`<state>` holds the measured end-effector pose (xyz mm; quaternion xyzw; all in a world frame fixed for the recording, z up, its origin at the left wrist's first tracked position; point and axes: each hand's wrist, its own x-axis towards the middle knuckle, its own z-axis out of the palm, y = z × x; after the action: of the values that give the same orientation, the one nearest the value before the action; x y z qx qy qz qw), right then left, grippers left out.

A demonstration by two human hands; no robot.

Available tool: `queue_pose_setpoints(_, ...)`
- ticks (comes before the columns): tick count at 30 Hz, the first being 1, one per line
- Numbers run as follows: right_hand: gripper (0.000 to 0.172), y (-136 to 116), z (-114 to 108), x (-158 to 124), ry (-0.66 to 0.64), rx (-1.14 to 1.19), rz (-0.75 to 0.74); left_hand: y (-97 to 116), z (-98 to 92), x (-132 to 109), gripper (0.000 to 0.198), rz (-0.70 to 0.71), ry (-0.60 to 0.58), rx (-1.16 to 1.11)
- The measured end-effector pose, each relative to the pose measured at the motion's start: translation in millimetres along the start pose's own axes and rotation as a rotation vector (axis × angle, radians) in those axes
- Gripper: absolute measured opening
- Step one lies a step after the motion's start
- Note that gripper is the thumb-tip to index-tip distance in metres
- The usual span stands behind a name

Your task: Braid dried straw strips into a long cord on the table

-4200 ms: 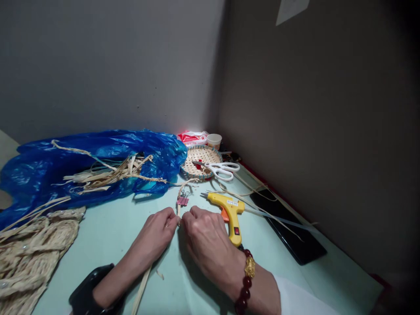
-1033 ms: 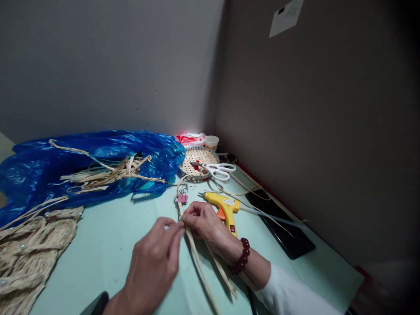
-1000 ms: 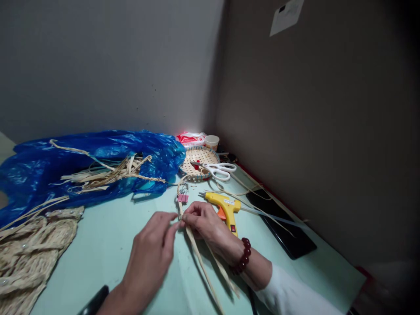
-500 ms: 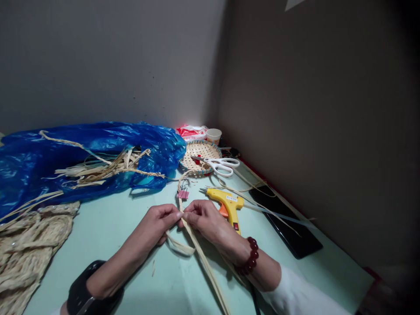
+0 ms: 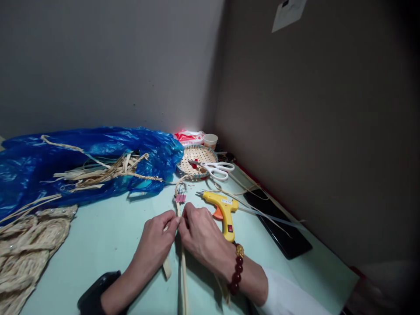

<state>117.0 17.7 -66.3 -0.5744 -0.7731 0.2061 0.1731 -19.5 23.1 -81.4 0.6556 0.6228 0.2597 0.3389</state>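
The left hand point(image 5: 157, 243) and right hand point(image 5: 200, 234) pinched the thin straw strips point(image 5: 183, 280) tight below the pink clip point(image 5: 180, 198); they looked light, bendy and easy to tear.

Table point(image 5: 108, 236): straw strips point(image 5: 183, 280), glue gun point(image 5: 220, 206), bag point(image 5: 98, 140)

The straw strips point(image 5: 183, 280) are pale, flat and narrow. Their far ends are pinched together between the left hand point(image 5: 155, 240) and the right hand point(image 5: 200, 234). The loose ends trail back along the table point(image 5: 108, 236), one long and straight and a shorter one angled left. Past the pinch they join into a thin braid point(image 5: 177, 186) that lies flat and curves away, with a pink clip point(image 5: 180, 198) clamped on it.
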Motion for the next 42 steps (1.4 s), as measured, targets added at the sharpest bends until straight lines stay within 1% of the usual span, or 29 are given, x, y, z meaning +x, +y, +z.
queue_pose_setpoints(4,0.016,2,-5,3,0.017,-0.023,0.013,2,2.5,-3,0.025,0.037,0.006,0.043)
queue_pose_setpoints(9,0.023,-1,-5,1,-0.018,0.176,0.014,2,0.9,-2,0.020,0.028,0.024,0.037)
queue_pose_setpoints(11,0.024,-3,-1,-1,0.007,0.189,0.009,0,-0.6,-2,0.022,0.027,-0.001,-0.017)
queue_pose_setpoints(14,0.020,-7,5,-5,0.037,0.061,-0.012,-4,-2.7,-1,0.026,0.032,-0.062,-0.135)
queue_pose_setpoints(16,0.017,-10,8,-8,0.025,-0.052,-0.044,-7,-3.4,-1,0.027,0.025,-0.098,-0.222)
queue_pose_setpoints(19,0.021,-14,13,-14,-0.005,-0.182,-0.109,-11,-3.5,-1,0.030,-0.003,-0.127,-0.340)
queue_pose_setpoints(23,0.028,-18,19,-23,-0.007,-0.260,-0.235,-13,-4.9,0,0.031,-0.051,-0.157,-0.436)
queue_pose_setpoints(25,0.024,-18,17,-24,-0.015,-0.252,-0.299,-14,-6.7,-1,0.029,-0.073,-0.171,-0.456)
queue_pose_setpoints(27,0.015,-16,10,-22,-0.024,-0.197,-0.291,-15,-8.8,-1,0.029,-0.099,-0.179,-0.458)
queue_pose_setpoints(31,0.021,-6,-8,-9,0.106,0.008,-0.116,-15,-11.8,-2,0.029,-0.133,-0.187,-0.446)
queue_pose_setpoints(32,0.020,-3,-10,-6,0.099,0.076,-0.093,-14,-12.2,-2,0.028,-0.137,-0.190,-0.443)
queue_pose_setpoints(33,0.020,0,-10,-2,0.061,0.156,-0.085,-13,-12.6,-3,0.028,-0.139,-0.197,-0.438)
queue_pose_setpoints(35,0.021,5,-8,3,-0.068,0.332,-0.085,-11,-13.1,-3,0.027,-0.141,-0.212,-0.424)
queue_pose_setpoints(37,0.022,8,-5,7,-0.143,0.455,-0.071,-10,-13.6,-3,0.027,-0.137,-0.216,-0.404)
queue_pose_setpoints(39,0.023,10,-2,10,-0.147,0.486,-0.070,-10,-14.3,-3,0.026,-0.117,-0.205,-0.374)
queue_pose_setpoints(42,0.026,13,0,13,-0.108,0.445,-0.097,-9,-15.3,-3,0.021,-0.053,-0.177,-0.309)
